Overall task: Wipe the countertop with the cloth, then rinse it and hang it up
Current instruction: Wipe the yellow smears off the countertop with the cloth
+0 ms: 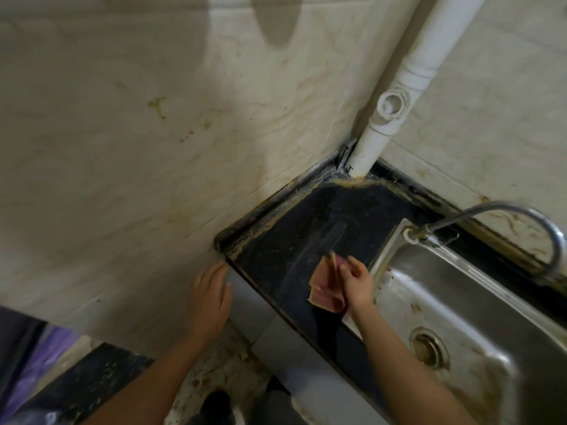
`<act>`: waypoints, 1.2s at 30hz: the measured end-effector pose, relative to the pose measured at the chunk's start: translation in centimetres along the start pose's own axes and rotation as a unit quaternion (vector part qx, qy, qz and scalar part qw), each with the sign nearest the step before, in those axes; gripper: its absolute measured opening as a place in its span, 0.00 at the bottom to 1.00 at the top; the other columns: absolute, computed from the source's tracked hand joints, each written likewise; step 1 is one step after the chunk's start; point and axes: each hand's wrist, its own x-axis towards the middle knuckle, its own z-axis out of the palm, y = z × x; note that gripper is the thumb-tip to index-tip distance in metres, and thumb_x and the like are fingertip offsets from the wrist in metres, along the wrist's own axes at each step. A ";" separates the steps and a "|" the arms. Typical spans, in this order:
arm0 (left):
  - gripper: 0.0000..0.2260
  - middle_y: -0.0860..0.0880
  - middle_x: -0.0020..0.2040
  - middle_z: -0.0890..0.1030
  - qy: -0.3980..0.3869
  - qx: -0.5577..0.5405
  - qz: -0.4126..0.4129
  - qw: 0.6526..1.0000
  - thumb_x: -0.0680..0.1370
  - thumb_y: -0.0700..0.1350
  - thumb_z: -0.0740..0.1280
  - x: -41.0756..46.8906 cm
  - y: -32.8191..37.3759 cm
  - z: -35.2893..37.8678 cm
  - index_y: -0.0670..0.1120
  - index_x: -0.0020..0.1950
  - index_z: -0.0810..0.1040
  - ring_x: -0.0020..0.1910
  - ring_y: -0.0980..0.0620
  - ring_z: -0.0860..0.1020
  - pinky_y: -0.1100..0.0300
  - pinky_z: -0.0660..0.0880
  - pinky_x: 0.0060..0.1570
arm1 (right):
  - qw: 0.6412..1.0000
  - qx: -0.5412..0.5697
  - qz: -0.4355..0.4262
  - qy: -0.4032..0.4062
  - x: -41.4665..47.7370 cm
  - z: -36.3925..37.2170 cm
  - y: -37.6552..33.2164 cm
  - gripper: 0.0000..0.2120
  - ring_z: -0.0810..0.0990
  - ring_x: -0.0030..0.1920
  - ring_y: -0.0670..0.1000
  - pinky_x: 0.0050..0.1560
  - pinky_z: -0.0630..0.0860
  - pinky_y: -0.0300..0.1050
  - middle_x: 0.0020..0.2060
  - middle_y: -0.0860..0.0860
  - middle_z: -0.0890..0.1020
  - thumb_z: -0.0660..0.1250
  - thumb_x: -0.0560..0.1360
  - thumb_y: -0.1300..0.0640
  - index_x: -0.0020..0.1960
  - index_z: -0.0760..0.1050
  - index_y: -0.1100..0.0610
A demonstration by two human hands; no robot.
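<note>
cloth (326, 286) is down on the dark countertop (285, 240), right beside the sink (460, 302) rim, and the right hand (357, 285) has it pinched at the top edge with curled fingers. it hangs folded and crumpled under the fingers, its lower end on the stone, pinkish and worn. left hand (211, 292) is off to the side, fingers relaxed and spread, fingertips at the corner where the counter edge meets the tiled wall (122, 148), holding nothing.

where are we in the job? looks like the wiping stage, and not far from its end by my read: there's a pale streak running up the stone toward the white pipe (377, 139) in the corner, which could be a wet pass, though i can't say for sure. grime along the back seam and around the pipe base looks untouched. the tap (521, 216) shows no water running, so the rinse isn't started, and no hook or rail for hanging is in view. rinsing and hanging are both left.
</note>
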 end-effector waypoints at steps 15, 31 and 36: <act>0.30 0.37 0.64 0.72 -0.018 -0.001 -0.007 1.000 0.75 0.56 0.46 -0.8 0.1 0.6 0.35 0.64 0.72 0.64 0.37 0.68 0.46 0.62 0.65 | 0.913 -0.284 -0.292 0.001 -4.0 -1.4 4.0 0.18 0.73 0.60 0.58 0.61 0.64 0.41 0.59 0.58 0.78 0.63 0.72 0.70 0.61 0.75 0.62; 0.24 0.37 0.58 0.77 0.013 0.039 0.037 0.998 0.77 0.50 0.50 0.1 0.9 2.3 0.35 0.59 0.75 0.57 0.39 0.74 0.45 0.69 0.59 | 0.987 -0.145 -0.060 -0.043 5.1 -2.4 -2.9 0.13 0.78 0.32 0.46 0.35 0.74 0.37 0.34 0.52 0.82 0.71 0.69 0.65 0.50 0.77 0.71; 0.24 0.38 0.59 0.77 0.015 0.054 0.042 0.998 0.79 0.51 0.50 0.7 1.2 3.3 0.36 0.59 0.76 0.58 0.39 0.74 0.45 0.68 0.59 | 0.805 -0.413 -0.380 0.190 8.3 -4.8 -6.6 0.13 0.75 0.46 0.66 0.43 0.72 0.56 0.43 0.66 0.77 0.73 0.67 0.60 0.48 0.77 0.67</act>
